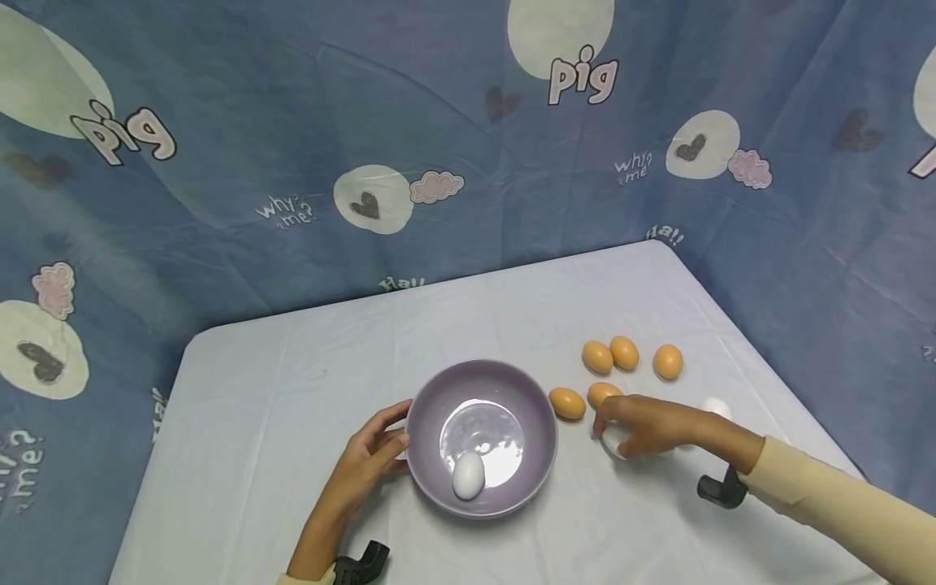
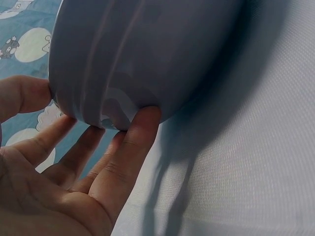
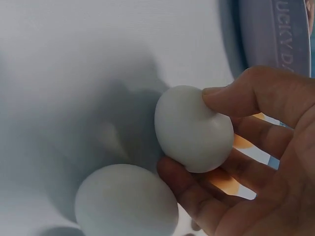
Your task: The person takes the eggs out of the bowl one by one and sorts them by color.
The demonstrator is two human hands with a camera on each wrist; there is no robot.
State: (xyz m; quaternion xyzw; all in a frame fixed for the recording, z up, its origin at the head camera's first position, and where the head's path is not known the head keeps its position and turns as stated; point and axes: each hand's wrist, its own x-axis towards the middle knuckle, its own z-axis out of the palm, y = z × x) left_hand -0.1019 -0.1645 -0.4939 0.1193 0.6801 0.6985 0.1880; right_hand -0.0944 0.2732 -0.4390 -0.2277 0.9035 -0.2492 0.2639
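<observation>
My left hand holds the left side of a purple bowl, thumb and fingertips against its outer wall in the left wrist view. Inside the bowl lies one white egg. To the bowl's right, my right hand pinches another white egg between thumb and fingers, low over the table. Close beside those fingers lies a further white egg. Just beyond my right hand sits a brown egg, and another brown egg rests next to the bowl's right rim.
Farther back are three brown eggs, one of them apart on the right. A white egg shows behind my right wrist. White cloth covers the table; a blue printed curtain hangs behind and along the right.
</observation>
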